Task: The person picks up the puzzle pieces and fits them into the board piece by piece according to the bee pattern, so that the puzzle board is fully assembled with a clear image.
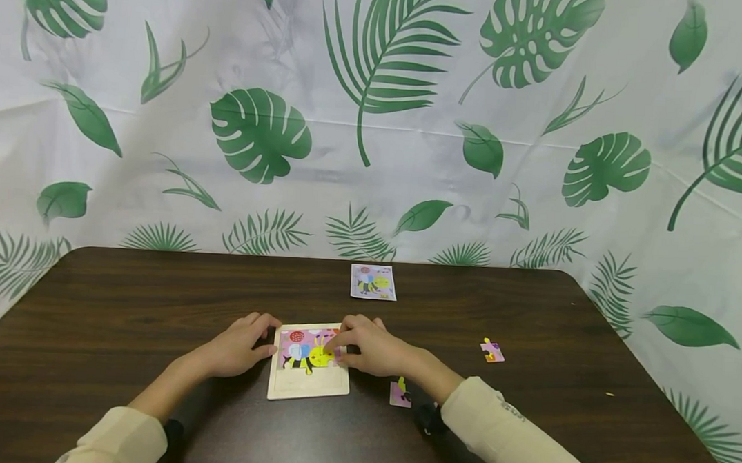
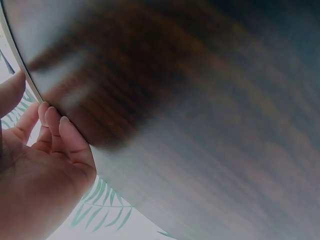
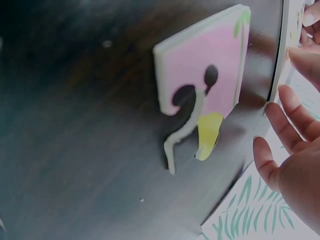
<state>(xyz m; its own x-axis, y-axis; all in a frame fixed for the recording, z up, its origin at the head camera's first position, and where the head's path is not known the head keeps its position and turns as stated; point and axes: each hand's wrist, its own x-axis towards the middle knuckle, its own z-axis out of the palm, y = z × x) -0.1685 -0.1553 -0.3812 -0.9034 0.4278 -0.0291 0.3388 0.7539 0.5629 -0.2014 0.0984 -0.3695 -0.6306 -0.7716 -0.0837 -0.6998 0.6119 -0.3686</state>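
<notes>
A wooden jigsaw board [image 1: 311, 388] lies on the table, its upper part filled with pieces of a bee picture and its lower strip bare wood. My left hand [image 1: 238, 346] holds the board's left edge with thumb and bent fingertips; the left wrist view shows this hand [image 2: 50, 165] at the rim. From the right, my right hand [image 1: 372, 349] reaches over the board, its index finger touching the pieces near the right edge. Below that hand lies a loose pink puzzle piece [image 1: 399, 394], also large in the right wrist view [image 3: 200, 75].
Another loose puzzle piece [image 1: 492, 351] lies farther right on the dark wood table [image 1: 157, 298]. A printed bee picture card [image 1: 373, 283] lies near the back edge. A small yellowish bit [image 1: 609, 394] sits at the right. Behind hangs a leaf-patterned cloth [image 1: 410, 192].
</notes>
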